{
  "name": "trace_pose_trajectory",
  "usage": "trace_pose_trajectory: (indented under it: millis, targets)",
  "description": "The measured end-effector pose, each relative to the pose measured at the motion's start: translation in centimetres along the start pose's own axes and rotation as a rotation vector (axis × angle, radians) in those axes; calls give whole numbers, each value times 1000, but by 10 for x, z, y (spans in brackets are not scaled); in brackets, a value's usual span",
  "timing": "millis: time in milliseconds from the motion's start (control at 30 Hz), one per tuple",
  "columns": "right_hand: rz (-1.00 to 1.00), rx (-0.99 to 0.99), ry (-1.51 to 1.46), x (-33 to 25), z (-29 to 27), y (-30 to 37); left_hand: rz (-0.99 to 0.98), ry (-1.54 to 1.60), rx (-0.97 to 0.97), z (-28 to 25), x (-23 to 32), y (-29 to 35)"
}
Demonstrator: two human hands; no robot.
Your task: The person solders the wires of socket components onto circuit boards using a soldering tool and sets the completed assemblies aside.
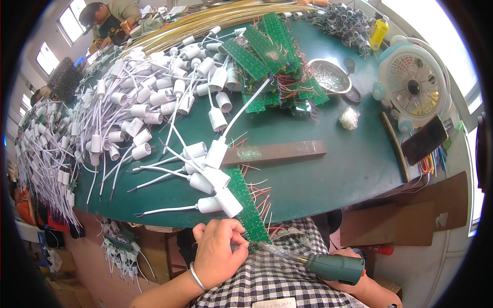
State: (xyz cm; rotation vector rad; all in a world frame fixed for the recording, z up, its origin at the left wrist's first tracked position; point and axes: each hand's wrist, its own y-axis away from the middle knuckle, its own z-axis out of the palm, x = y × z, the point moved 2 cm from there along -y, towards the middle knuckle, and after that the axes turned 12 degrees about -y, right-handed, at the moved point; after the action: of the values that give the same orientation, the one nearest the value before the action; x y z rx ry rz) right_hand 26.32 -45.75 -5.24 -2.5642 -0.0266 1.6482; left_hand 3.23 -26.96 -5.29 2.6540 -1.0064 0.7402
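Observation:
My left hand (pixel 221 251) is closed in a pinch at the near end of a green circuit board strip (pixel 241 192); what lies between the fingertips is hidden. In my right hand (pixel 354 286) is a green soldering gun (pixel 336 268), its slender tip pointing left and touching or nearly touching the board's near end. Red and white wires (pixel 263 197) stick out from the board's right side. Several white lamp holders (pixel 227 201) with cables lie over its left side. Behind them, a rusty metal bar (pixel 277 152) lies across the far end of the board.
A big heap of white lamp holders (pixel 149 97) covers the left of the green table (pixel 308 190). Stacked circuit boards (pixel 264 49), a metal bowl (pixel 331 76), a fan (pixel 413 87) and a phone (pixel 425 140) stand farther off. Another person (pixel 110 23) works at the far left.

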Motion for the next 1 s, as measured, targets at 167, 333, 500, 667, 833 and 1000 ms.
trace_pose_trajectory:
  millis: [167,333,500,667,833,1000]
  targets:
    - [22,26,-52,0,3,-1,-4,-5,-8,-1,1,-2]
    - [4,4,61,-3,1,-3,-6,-4,-17,-1,1,-3]
    - [36,-10,-34,3,-2,5,-3,-6,-10,0,1,-2]
    - [-5,56,24,2,0,7,-8,-8,-12,0,3,-2]
    - [125,53,-147,3,-2,6,-19,8,-3,1,2,-1]
    - [429,75,-381,5,3,12,-22,23,-1,2,2,-1]
